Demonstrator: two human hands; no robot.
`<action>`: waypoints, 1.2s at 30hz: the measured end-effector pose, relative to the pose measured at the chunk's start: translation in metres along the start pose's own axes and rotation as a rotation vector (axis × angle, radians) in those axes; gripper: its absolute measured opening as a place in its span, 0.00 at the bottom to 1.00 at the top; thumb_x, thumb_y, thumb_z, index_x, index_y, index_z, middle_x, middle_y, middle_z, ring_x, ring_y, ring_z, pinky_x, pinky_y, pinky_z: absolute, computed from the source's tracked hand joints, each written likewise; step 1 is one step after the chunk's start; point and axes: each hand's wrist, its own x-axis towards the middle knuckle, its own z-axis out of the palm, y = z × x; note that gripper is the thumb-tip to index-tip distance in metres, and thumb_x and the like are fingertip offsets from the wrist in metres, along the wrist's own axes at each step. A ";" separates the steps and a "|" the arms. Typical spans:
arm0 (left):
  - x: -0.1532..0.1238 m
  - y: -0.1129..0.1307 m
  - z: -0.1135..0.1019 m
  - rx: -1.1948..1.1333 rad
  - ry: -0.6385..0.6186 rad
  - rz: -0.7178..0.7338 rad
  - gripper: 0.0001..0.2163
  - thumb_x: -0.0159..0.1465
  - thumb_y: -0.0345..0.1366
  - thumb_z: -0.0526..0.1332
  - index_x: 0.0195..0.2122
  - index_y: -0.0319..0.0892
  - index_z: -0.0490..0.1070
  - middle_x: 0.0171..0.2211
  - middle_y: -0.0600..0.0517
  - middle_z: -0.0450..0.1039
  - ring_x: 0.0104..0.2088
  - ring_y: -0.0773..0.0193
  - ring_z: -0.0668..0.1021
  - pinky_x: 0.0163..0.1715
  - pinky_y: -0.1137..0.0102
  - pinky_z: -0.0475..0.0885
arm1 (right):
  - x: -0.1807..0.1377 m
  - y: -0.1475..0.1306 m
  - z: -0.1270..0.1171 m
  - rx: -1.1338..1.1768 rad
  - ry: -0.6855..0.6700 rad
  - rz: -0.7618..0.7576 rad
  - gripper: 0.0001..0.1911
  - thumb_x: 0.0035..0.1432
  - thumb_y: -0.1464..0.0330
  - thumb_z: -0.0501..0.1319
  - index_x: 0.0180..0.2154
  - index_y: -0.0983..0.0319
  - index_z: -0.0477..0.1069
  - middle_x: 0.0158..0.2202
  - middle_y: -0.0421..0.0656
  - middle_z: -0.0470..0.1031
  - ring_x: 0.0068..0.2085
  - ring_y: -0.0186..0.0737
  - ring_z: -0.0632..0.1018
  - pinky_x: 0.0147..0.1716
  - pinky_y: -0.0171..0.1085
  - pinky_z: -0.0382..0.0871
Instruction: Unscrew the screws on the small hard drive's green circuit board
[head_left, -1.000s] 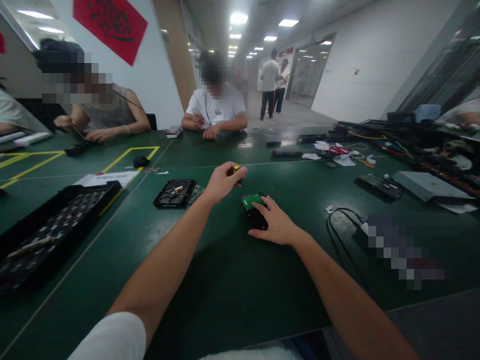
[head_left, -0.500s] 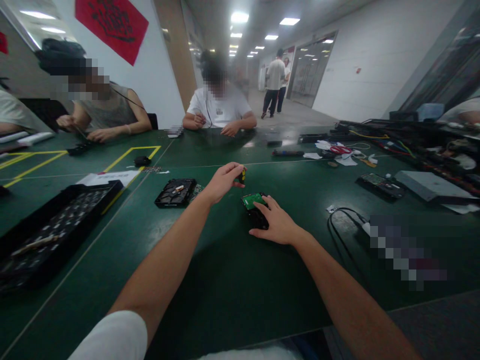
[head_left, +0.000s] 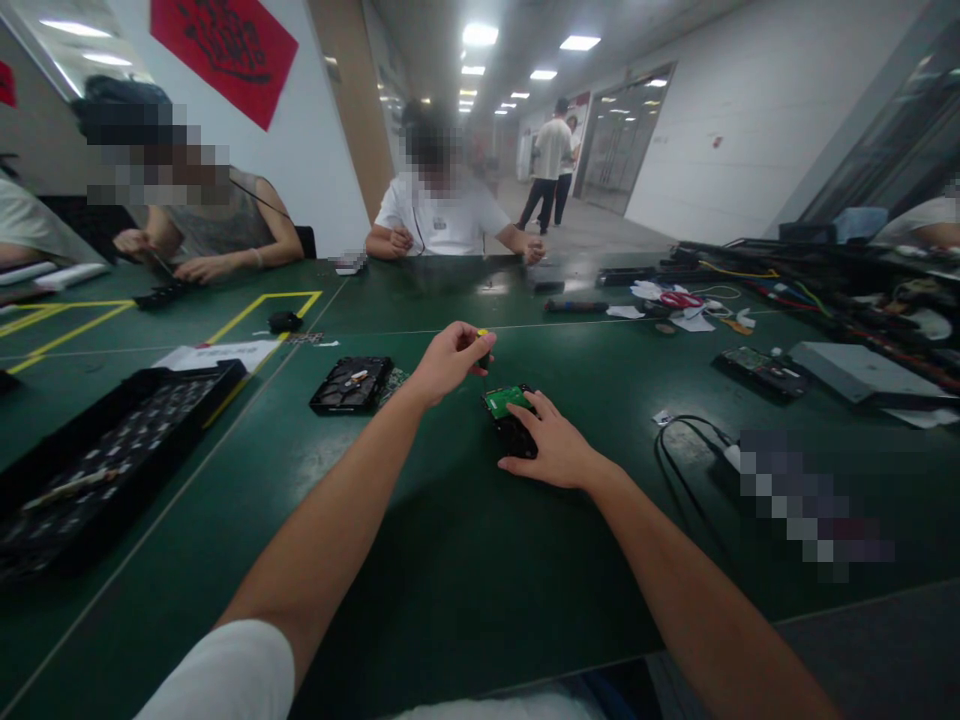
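My left hand (head_left: 448,362) pinches the black-and-yellow handle of a small screwdriver (head_left: 483,335) between thumb and fingers. Its thin shaft points down at the far edge of a hard drive (head_left: 501,401); whether the tip sits in a screw is too small to see. The drive lies on the table with its green circuit board up. Around its right side and near end wraps my right hand (head_left: 559,443), fingers over the board and thumb at the near edge, gripping it. Left of my left hand lies another hard drive (head_left: 351,384), beside a loose circuit board (head_left: 392,384).
At left stands a long black tray (head_left: 221,385) holding small parts. To the right are a cable (head_left: 664,455), another drive (head_left: 761,372), a grey metal box (head_left: 870,372) and a heap of wires. Two co-workers sit across the green table (head_left: 450,600).
The fingers of my left hand have shifted around the screwdriver handle, which has turned. My right hand and the hard drive stay put. The co-worker opposite has moved a hand toward the right.
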 end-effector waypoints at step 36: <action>-0.029 0.025 0.063 -0.039 -0.196 0.102 0.16 0.64 0.45 0.68 0.48 0.42 0.76 0.46 0.46 0.77 0.45 0.59 0.79 0.42 0.67 0.76 | -0.001 -0.019 -0.019 0.285 0.677 0.100 0.23 0.71 0.54 0.55 0.61 0.57 0.66 0.53 0.48 0.79 0.50 0.48 0.81 0.51 0.44 0.73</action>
